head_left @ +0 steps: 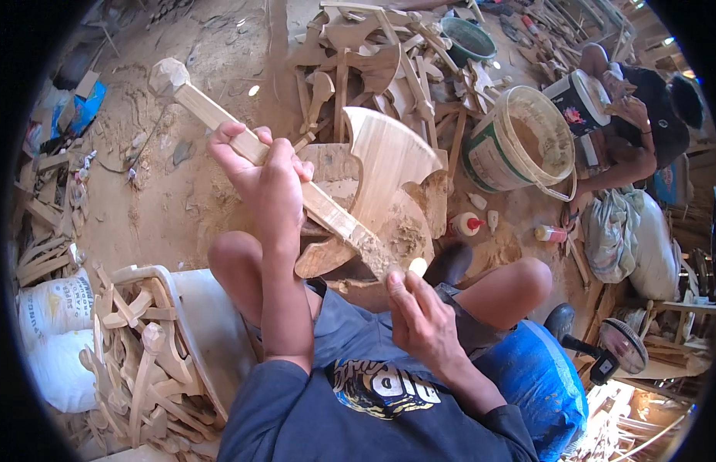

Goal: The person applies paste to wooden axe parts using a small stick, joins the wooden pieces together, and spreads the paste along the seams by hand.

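Note:
A pale wooden axe [388, 165] lies slanted across my lap, its broad curved blade pointing away from me and a faceted knob at the far-left end of its handle. My left hand [262, 169] is closed round the handle about midway. My right hand [425, 316] is at the handle's near end, fingertips pressed together against it; whether they pinch anything small is hidden. Crumbly sawdust-coloured paste [371, 248] coats that end of the wood. Below the blade sits a rounded wooden piece [400, 212] with a lump of similar paste on it.
A large bucket [485, 154] with paste-smeared walls stands at right, near a red-capped bottle [467, 224]. Beyond, another person [639, 146] sits by a smaller bucket. Carved wooden parts [146, 362] fill a container at left; more are heaped ahead. A fan [621, 344] stands right.

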Demonstrator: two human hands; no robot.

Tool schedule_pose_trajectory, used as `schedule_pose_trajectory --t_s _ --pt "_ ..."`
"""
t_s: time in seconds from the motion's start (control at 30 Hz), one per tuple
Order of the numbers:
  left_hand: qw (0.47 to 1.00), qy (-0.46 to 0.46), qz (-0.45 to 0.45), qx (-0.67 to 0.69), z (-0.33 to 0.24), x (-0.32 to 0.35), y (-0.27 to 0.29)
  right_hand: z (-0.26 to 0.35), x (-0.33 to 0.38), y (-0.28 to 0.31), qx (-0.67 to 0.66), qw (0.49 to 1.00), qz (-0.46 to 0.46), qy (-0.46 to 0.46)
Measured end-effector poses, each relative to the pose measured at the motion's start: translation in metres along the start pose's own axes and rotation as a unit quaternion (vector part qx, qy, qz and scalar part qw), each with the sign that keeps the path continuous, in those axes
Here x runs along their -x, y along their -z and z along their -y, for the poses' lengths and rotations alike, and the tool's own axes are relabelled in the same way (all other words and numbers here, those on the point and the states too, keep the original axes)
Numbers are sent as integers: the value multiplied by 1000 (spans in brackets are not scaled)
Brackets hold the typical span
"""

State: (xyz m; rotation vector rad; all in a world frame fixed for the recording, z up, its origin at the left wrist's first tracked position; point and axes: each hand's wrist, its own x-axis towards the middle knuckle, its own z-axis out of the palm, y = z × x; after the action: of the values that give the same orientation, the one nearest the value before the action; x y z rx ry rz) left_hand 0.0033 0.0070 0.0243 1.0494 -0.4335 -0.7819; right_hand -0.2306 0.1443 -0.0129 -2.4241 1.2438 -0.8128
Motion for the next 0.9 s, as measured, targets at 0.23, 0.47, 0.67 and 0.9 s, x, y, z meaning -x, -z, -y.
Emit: schedule_pose_trajectory --t_s 0.23,0.47,0.67,0.9 --pt "999 -24 -21 -38 -2 -1 3 2 1 26 -169 972 42 -156" --pt "1000 -1 -19 -10 -5 1 3 -5 -4 3 -360 876 66 -315" --pt "1000 -9 17 -1 -9 4 9 4 -4 15 -322 888 74 -318" --pt "1000 -20 16 -10 -6 5 10 11 -16 35 -327 878 84 -340"
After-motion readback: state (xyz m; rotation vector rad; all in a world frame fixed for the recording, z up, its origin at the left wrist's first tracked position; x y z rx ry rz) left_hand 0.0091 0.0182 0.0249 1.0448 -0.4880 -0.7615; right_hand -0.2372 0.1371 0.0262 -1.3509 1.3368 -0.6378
